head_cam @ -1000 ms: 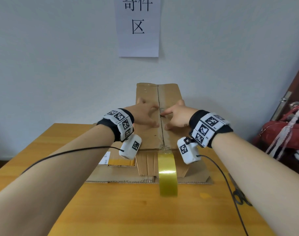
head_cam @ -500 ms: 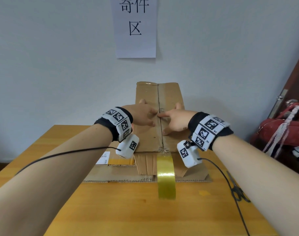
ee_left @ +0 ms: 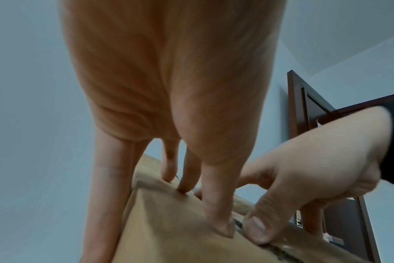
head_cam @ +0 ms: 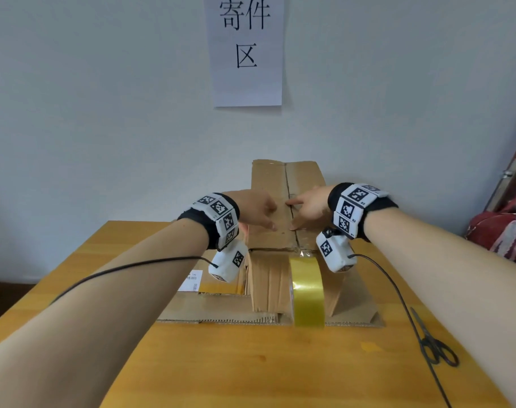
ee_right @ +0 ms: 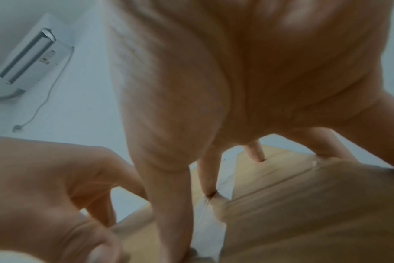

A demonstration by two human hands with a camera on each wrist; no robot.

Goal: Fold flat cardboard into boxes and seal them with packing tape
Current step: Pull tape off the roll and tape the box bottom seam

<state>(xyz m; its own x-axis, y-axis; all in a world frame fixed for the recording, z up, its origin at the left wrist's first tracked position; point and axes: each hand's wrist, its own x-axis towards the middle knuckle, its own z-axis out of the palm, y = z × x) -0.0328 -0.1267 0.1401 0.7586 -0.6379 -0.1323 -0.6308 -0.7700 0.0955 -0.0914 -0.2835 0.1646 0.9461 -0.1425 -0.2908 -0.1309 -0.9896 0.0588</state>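
Note:
A brown cardboard box (head_cam: 280, 178) stands on the wooden table (head_cam: 251, 363), its two top flaps closed with a seam down the middle. My left hand (head_cam: 258, 209) presses straight fingers on the left flap (ee_left: 169, 222) beside the seam. My right hand (head_cam: 306, 206) presses fingertips on the right flap (ee_right: 304, 204), index finger at the seam. A roll of yellowish packing tape (head_cam: 306, 293) stands on edge against the box's near side, with clear tape running up onto the top.
Flat cardboard sheets (head_cam: 221, 307) lie under the box. Black scissors (head_cam: 436, 346) lie at the table's right edge. A red bag (head_cam: 504, 228) is at the right, a paper sign (head_cam: 245, 48) on the wall behind. Wrist camera cables trail across the table.
Both hands have stayed on the box top and slid slightly farther along the seam. The head view has tilted up a little.

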